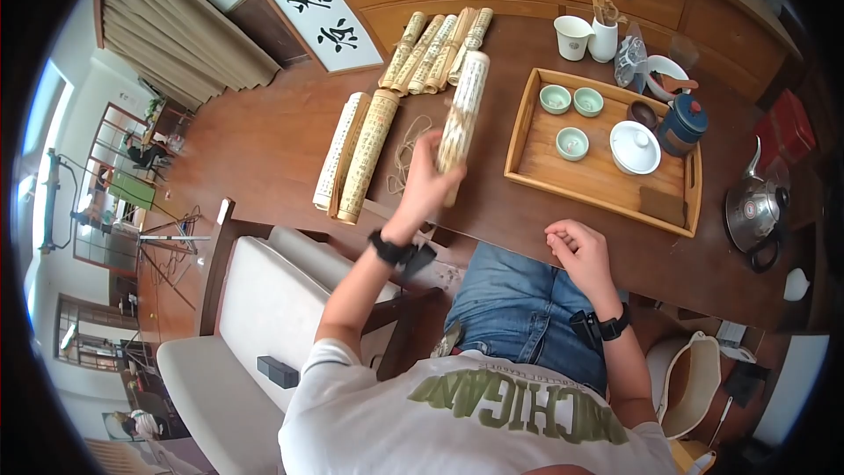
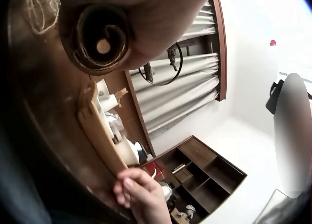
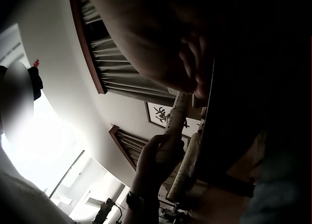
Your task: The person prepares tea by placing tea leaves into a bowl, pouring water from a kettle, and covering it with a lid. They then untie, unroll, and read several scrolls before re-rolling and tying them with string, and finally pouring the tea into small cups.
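Note:
My left hand [image 1: 426, 183] grips the lower part of a rolled paper scroll [image 1: 470, 92] printed with columns of dark characters. In the left wrist view, the open end of this scroll [image 2: 103, 65] shows as a hollow coil beside the palm. A loose loop of thin twine [image 1: 404, 154] lies on the table just left of that hand. Further left are larger rolled scrolls [image 1: 369, 158], side by side near the table's edge. With nothing held, my right hand [image 1: 582, 253] rests loosely curled at the front edge of the table.
More tied scrolls [image 1: 435, 53] lie in a row farther back. A wooden tray [image 1: 527, 171] carries pale green cups, a lidded white bowl [image 1: 635, 148] and a blue canister [image 1: 683, 123]. A metal kettle [image 1: 754, 209] stands at the right; a white pitcher [image 1: 573, 37] stands behind the tray.

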A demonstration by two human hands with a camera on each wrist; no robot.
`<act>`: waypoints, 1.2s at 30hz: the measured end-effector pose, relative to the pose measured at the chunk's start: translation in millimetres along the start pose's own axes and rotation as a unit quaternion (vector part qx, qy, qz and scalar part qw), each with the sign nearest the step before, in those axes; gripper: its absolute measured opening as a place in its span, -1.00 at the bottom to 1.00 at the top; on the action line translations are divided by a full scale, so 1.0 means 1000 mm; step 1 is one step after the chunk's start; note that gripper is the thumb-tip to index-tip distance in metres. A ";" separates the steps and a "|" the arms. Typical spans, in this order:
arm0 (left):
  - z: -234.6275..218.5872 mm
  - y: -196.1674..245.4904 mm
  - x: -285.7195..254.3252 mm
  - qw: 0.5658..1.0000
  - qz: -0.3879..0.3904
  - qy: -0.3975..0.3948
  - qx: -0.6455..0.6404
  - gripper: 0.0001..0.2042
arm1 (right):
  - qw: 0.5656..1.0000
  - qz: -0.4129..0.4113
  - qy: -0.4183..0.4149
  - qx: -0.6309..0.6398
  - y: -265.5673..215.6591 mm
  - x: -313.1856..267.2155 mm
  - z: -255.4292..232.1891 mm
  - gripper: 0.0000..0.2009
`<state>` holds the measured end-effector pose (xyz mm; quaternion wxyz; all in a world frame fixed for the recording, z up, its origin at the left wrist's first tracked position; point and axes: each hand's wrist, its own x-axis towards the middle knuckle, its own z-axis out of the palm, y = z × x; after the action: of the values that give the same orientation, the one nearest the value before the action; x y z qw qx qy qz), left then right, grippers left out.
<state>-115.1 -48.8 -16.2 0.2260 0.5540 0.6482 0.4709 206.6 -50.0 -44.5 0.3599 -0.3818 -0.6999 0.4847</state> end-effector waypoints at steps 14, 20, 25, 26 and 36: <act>0.085 -0.042 0.231 0.911 0.108 -0.045 0.396 -0.34 | 0.998 0.001 0.015 0.062 0.004 -0.008 -0.009 -0.92; 0.036 0.008 0.117 0.872 0.185 -0.085 0.445 -0.29 | 0.999 0.000 0.010 0.050 0.000 -0.008 -0.007 -0.93; -0.050 0.012 0.032 0.858 0.113 -0.005 0.501 -0.31 | 1.000 -0.006 0.008 0.025 -0.001 -0.009 -0.006 -0.93; -0.065 0.012 0.020 0.852 0.053 0.006 0.521 -0.33 | 1.000 -0.010 0.007 0.016 -0.003 -0.008 -0.006 -0.92; -0.112 -0.058 -0.020 0.789 -0.059 0.093 0.605 -0.60 | 0.999 -0.016 0.014 -0.038 -0.003 -0.007 0.001 -0.92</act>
<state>-230.0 -104.7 -19.9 -0.1896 0.4914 0.8499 0.0179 208.3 -57.3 -42.9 0.3630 -0.3909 -0.7185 0.4464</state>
